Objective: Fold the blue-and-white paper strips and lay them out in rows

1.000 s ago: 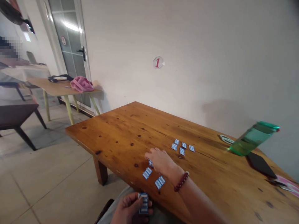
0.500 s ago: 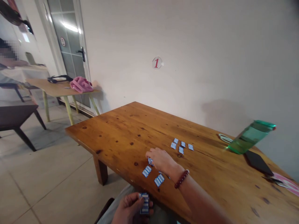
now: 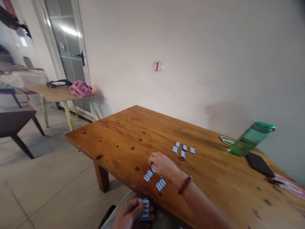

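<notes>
My left hand is closed around a small stack of blue-and-white striped cards, held low beside the table's front edge with the thumb on top. Over the wooden table, my right hand reaches in with fingers curled in a pinch. A bluish edge of a small card shows at its fingertips. Just below the fingers lie a striped card and another striped card; one more is partly hidden by the hand. Farther back lies a loose group of several similar cards.
A green bottle stands on the right, near a white cable, a dark flat case and a pink round item. A second table with a pink cloth bag is at left, beside a dark chair.
The view has shifted slightly. My right hand has moved a little down toward the near cards and covers more of them. My left hand keeps hold of its stack.
</notes>
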Motion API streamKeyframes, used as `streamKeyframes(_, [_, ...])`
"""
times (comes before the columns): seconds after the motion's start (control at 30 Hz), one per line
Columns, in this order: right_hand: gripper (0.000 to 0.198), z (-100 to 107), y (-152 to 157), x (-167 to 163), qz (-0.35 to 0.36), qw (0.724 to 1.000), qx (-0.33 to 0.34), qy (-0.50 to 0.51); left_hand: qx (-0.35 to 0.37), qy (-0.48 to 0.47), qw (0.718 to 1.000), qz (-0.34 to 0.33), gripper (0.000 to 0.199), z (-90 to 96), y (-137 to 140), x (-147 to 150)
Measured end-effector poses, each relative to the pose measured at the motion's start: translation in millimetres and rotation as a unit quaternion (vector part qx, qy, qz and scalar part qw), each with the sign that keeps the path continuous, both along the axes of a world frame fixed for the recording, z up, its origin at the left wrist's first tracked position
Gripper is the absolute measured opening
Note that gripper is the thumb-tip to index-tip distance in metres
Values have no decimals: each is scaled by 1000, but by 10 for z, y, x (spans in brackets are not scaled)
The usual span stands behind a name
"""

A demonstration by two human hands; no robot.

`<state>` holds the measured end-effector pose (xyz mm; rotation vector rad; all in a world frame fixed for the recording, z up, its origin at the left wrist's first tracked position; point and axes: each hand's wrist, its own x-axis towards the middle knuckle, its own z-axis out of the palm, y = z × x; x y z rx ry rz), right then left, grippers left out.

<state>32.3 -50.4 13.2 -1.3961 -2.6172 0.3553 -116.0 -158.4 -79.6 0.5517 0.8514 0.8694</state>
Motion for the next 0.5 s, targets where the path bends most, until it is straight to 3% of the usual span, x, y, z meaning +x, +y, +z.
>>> streamKeyframes(0.1, [14,-62,9,-1,-41,993,-1,107,2,-4,1000,-6,39,-24,10,1])
streamKeyframes(0.23, [8,-148,62,-9,-109,963,-18,247,-8,-16,1000,-5,39,-60,12,3])
streamKeyframes(0.5, [15,-143,118,-11,-200,853,-98,472,-1,-13,1000,-6,40,-94,20,-7])
